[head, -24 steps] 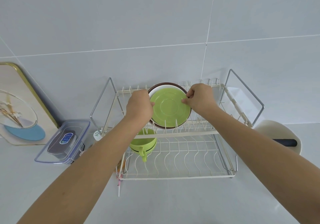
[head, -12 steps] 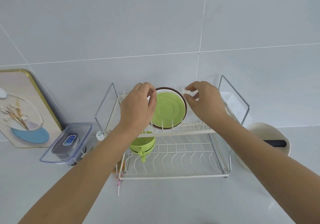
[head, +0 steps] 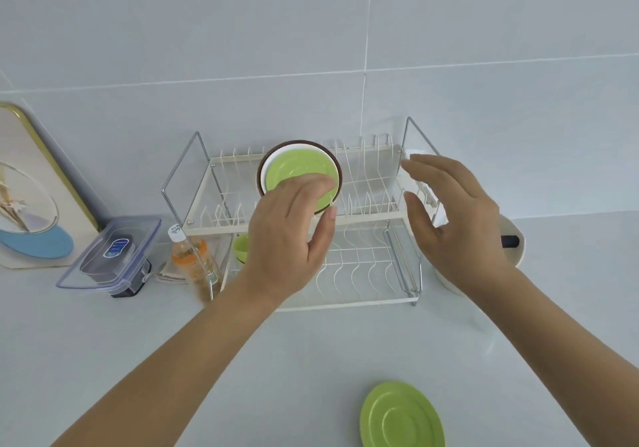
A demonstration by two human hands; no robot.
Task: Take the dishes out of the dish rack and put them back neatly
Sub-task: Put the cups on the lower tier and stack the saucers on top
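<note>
A white two-tier wire dish rack (head: 366, 215) stands against the tiled wall. On its upper tier a green plate (head: 297, 170) stands upright in front of a white plate and a brown plate (head: 337, 166). A green cup (head: 241, 247) sits on the lower tier, mostly hidden by my left hand (head: 290, 235). That hand hovers in front of the plates with fingers relaxed, holding nothing. My right hand (head: 456, 221) is open in front of the rack's right end, also holding nothing. Another green plate (head: 401, 417) lies flat on the counter near me.
A clear lidded container (head: 110, 253) and a small bottle (head: 192, 260) stand left of the rack. A framed picture (head: 31, 190) leans on the wall at far left. A cream bowl (head: 515, 246) with a dark handle sits right of the rack.
Both hands have let go of the green plate on the upper tier and pulled back toward me with fingers spread. The view tilted down, showing a green plate on the counter.
</note>
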